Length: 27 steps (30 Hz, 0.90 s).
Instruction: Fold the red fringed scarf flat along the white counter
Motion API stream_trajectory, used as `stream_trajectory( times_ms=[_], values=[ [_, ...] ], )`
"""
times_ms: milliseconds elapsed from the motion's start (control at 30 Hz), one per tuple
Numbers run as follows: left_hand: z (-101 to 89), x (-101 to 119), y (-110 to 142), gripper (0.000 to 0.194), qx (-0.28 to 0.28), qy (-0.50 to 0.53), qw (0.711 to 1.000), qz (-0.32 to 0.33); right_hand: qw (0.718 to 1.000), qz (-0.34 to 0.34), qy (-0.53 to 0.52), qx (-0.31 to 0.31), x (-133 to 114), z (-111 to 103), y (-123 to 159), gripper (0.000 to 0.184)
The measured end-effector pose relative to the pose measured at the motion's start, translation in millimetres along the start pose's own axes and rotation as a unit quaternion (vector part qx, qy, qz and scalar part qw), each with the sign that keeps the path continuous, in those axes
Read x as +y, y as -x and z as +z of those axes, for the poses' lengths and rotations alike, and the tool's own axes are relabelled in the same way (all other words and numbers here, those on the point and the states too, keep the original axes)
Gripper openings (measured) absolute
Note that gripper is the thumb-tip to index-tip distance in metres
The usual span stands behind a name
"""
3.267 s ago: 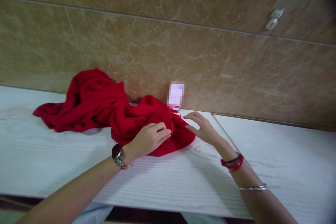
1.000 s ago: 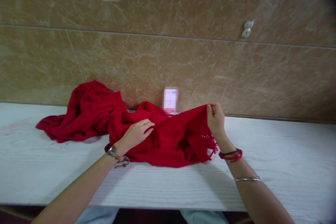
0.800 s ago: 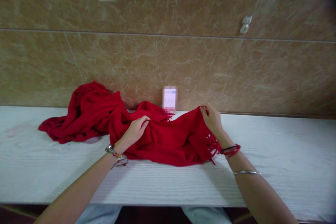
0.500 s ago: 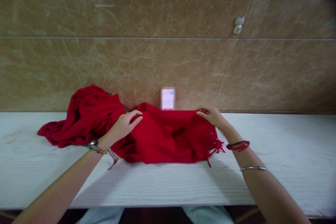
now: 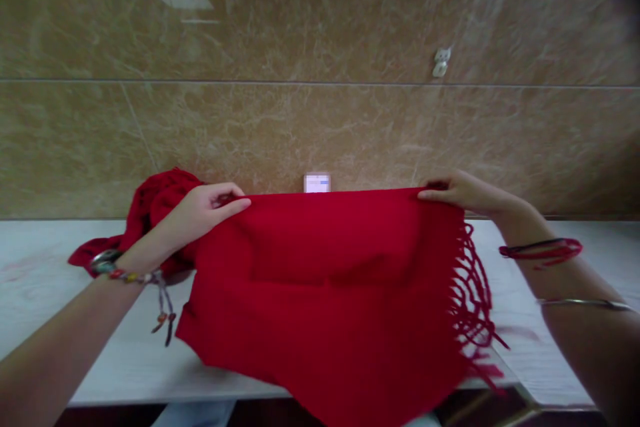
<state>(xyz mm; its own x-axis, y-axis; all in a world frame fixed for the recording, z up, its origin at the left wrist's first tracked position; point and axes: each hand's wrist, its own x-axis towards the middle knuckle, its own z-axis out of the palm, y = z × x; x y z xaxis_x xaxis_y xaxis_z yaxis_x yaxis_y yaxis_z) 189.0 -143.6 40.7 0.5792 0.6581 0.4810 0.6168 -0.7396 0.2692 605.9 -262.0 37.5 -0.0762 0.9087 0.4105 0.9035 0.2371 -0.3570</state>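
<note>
A red scarf (image 5: 330, 260) is stretched between my two hands, its upper edge pulled nearly straight. My left hand (image 5: 213, 207) pinches that edge toward the left, thumb in front. At the right, my right hand (image 5: 450, 190) grips the same edge near the fringed end. Loose tassels (image 5: 473, 287) dangle below it. The scarf's lower part hangs past the front of the white tabletop (image 5: 45, 300). Behind my left hand the rest of the scarf lies bunched in a heap, partly hidden by my forearm.
A brown marble-patterned tile wall (image 5: 260, 127) rises behind the tabletop. Against it stands a small pale, blurred card-like object (image 5: 317, 183), half covered by the scarf. A small white cat-shaped piece (image 5: 441, 63) is fixed to the wall at the upper right.
Both hands have lifted the scarf's edge and moved apart, the right one farther to the right. The cloth has spread out and now hangs down over the table's front edge.
</note>
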Motion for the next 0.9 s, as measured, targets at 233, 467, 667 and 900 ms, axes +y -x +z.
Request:
stream_trajectory(
  times_ms=[233, 467, 667, 900],
  values=[
    [91.4, -12, -37, 0.023, -0.128, -0.306, 0.943, 0.019, 0.949, 0.083, 0.295, -0.071, 33, 111, -47, 0.022],
    [153.1, 22, -31, 0.036, -0.131, -0.212, 0.949, 0.194, 0.936, 0.139, 0.322, -0.029, 45, 184, -52, 0.025],
    [201.1, 6, -22, 0.053, -0.247, -0.148, 0.948, 0.134, 0.935, 0.186, 0.302, 0.019, 45, 191, -54, 0.031],
    [210.8, -11, -17, 0.050, -0.235, -0.128, 0.954, 0.137, 0.971, 0.141, 0.153, -0.121, 34, 213, -24, 0.055]
  ],
)
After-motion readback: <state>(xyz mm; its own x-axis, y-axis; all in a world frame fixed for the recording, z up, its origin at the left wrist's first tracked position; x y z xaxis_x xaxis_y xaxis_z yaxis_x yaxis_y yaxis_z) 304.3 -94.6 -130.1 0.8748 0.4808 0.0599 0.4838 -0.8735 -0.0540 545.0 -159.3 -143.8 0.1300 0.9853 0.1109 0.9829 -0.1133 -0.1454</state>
